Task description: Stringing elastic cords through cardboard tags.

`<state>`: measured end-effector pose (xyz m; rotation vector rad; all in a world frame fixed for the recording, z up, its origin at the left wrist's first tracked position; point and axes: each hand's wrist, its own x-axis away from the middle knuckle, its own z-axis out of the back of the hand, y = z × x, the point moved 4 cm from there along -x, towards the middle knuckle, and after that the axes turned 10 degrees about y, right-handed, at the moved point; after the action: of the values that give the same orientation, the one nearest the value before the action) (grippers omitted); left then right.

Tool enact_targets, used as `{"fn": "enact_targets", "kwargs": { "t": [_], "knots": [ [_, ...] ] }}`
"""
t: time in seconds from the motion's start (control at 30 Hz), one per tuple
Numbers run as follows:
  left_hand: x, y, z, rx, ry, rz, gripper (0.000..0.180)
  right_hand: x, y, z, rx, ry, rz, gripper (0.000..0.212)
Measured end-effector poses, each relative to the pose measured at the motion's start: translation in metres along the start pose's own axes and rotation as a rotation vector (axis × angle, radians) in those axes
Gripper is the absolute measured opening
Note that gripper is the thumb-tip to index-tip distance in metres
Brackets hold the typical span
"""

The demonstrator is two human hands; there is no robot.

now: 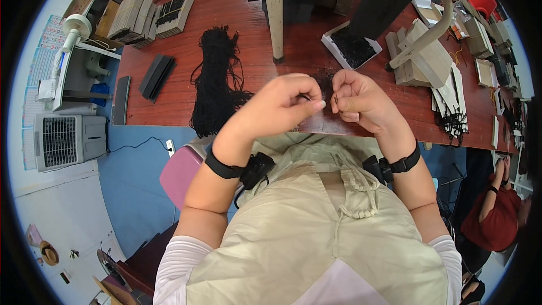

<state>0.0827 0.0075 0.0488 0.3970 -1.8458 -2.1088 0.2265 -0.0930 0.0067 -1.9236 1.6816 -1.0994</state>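
Above the table's near edge, my left hand [291, 100] is closed in a pinch, with a small dark bit showing between thumb and fingers. Close by on its right, my right hand [359, 101] also pinches, its thumb against the fingertips; what it holds is too small to make out. A gap separates the two hands. A thick bundle of black cords [216, 73] lies left of my left hand. Just beyond the hands, small black bits are scattered on the red-brown table [259, 68]. Past them stands a shallow white box [375, 49] of small black pieces [354, 45].
Curved pale metal legs [275, 17] stand on the table ahead. Black blocks [157, 77] lie at left, stacked grey cards [132, 18] at far left. On the right are grey boards [420, 56] and white strips with black cord ends [451, 104]. Another person [494, 214] is at far right.
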Motion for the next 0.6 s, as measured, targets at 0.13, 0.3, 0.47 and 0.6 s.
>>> {"fn": "enact_targets", "kwargs": {
  "t": [0.13,0.3,0.47,0.6],
  "knots": [
    [-0.008,0.023,-0.001,-0.340,0.004,-0.386,0.008,0.005,-0.001,-0.009,0.282,0.136,-0.023,0.023],
    [-0.020,0.024,-0.015,-0.348,0.107,-0.489,0.006,0.010,-0.008,-0.017,0.383,0.174,0.104,0.014],
    [-0.017,0.014,-0.007,-0.366,0.570,-0.430,0.017,0.008,-0.006,-0.008,0.259,0.198,0.139,0.011],
    [-0.008,-0.017,-0.013,0.076,0.284,0.127,0.014,0.007,-0.007,-0.003,0.147,0.218,0.229,0.009]
  ]
}}
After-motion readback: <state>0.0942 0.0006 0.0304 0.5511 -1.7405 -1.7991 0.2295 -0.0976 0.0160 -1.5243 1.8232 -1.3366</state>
